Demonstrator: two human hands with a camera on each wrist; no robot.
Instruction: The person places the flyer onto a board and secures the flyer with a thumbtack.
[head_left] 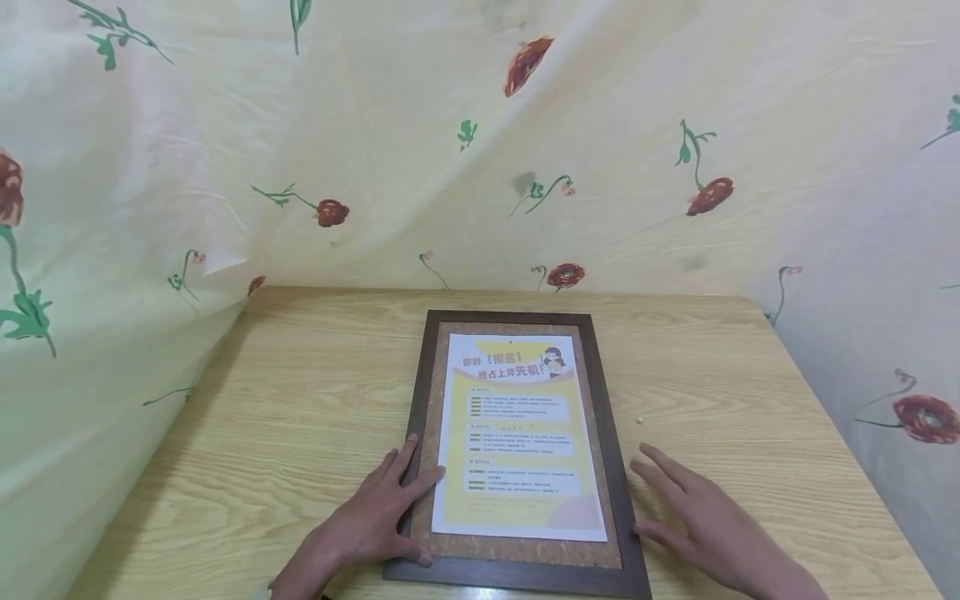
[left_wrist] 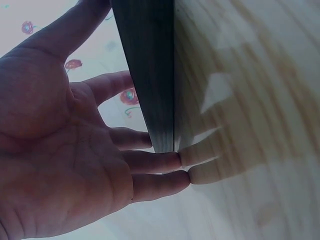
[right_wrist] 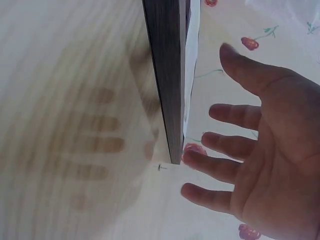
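A dark-framed cork board (head_left: 487,573) lies flat on the wooden table. On its cork is a yellow and white printed sheet (head_left: 517,508), with a small dark pin (head_left: 511,342) at its top middle. My left hand (head_left: 367,517) rests on the lower left edge of the board with fingers spread; in the left wrist view two fingertips (left_wrist: 172,181) touch the tabletop. Beside the lower right edge hovers my right hand (head_left: 697,525), empty, its fingers extended. A small pushpin (head_left: 639,420) lies on the table right of the board, also visible as a pin (right_wrist: 161,167) in the right wrist view.
The light wood table (head_left: 300,400) reaches back to a pale curtain (head_left: 420,150) printed with red flowers, which also hangs along the left and right sides. Bare tabletop shows on both sides of the board.
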